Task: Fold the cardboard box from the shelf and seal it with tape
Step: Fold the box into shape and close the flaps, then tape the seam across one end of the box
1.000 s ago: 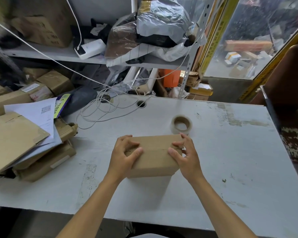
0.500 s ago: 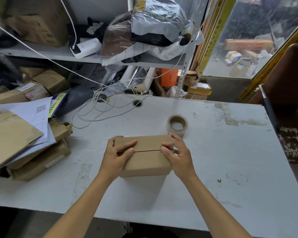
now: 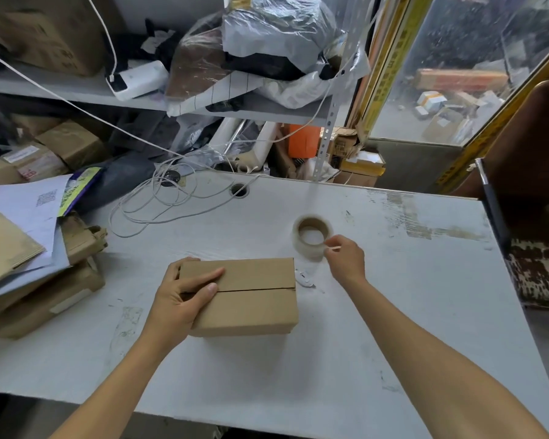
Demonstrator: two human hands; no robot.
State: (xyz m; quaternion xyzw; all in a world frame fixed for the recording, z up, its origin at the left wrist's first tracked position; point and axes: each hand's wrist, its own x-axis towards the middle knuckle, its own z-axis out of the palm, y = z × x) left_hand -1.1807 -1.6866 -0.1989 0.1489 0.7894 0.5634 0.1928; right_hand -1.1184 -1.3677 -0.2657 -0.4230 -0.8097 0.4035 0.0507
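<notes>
The folded box [image 3: 246,296] is gripped at its left end by the left hand [image 3: 179,299]. Just beyond it, the tape roll [image 3: 312,237] is touched by the loosely curled right hand [image 3: 344,259]. Loose cable [image 3: 159,202] lies further left.

From my seat, the left hand [image 3: 184,296] covered the box's [image 3: 244,296] left end, so I couldn't see its fingers behind. The right hand [image 3: 344,258] hid the tape roll's [image 3: 311,237] near right edge, and I couldn't tell whether it pinched the tape. The cardboard stack [image 3: 29,280] was cut off at the left edge.
</notes>
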